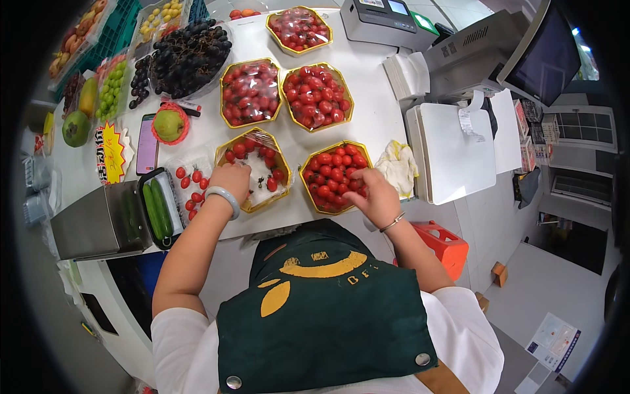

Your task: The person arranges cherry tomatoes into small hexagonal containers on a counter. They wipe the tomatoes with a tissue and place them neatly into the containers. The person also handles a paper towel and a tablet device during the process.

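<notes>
Both hands (pixel 231 178) (pixel 377 197) hide curled fingers in tomato trays (pixel 335 176); grip unclear

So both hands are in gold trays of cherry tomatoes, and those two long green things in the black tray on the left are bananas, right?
Not quite. The head view shows the two long green things in the black tray are cucumbers, not bananas. The rest holds: the left hand and the right hand each reach into a gold tray of cherry tomatoes, the left tray partly emptied, the right tray nearly full.

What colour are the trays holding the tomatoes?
Gold trays, best seen in the head view, with red tomatoes inside.
</notes>
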